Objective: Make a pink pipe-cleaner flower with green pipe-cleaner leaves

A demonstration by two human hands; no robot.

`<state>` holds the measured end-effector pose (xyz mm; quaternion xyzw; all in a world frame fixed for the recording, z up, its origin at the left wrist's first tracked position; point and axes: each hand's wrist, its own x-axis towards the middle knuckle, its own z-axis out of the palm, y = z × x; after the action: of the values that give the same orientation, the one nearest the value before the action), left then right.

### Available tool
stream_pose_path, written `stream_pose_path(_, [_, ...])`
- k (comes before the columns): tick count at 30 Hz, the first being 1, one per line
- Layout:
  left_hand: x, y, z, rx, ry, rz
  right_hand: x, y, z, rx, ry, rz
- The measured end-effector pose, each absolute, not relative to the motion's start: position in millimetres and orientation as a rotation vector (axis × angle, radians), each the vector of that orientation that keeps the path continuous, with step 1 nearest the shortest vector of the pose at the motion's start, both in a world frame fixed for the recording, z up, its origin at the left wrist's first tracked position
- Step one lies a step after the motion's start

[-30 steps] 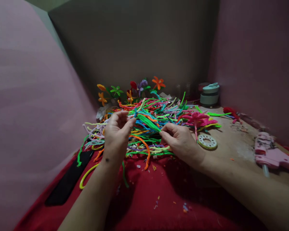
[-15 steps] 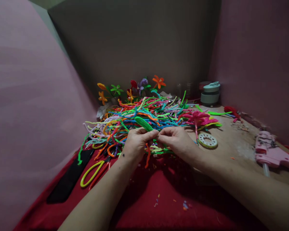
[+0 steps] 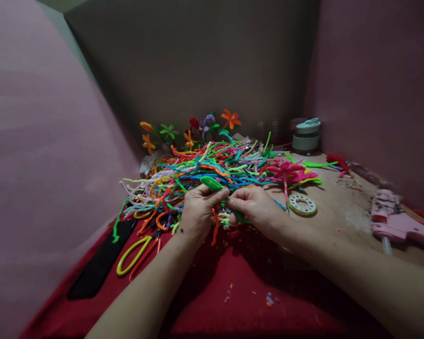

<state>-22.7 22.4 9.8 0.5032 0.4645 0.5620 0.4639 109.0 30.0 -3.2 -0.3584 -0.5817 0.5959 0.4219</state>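
Head view: left hand (image 3: 198, 214) and right hand (image 3: 256, 209) each pinch the green leaf (image 3: 211, 182), grips narrow and nearly touching, its long axis running up-left from them over the pile's (image 3: 183, 172) near edge, left hand nearer the tip.

The bright green fuzzy pipe-cleaner piece (image 3: 211, 182) is wound into a narrow, elongated leaf shape. It is tilted, tip up-left, with its lower end pinched between the left hand (image 3: 198, 212) and the right hand (image 3: 256, 209).
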Motion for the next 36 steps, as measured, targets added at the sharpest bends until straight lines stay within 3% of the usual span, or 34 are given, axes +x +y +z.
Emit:
stream_pose_path(21, [-35.1, 34.6, 12.6, 1.514, 1.410, 1.420, 107.0, 23.9, 0.3, -1.035, -1.439, 1.515])
stream_pose_path(36, [-44.2, 40.5, 17.9, 1.338, 1.245, 1.505, 107.5, 24.1, -1.1, -0.999, -1.414, 1.671])
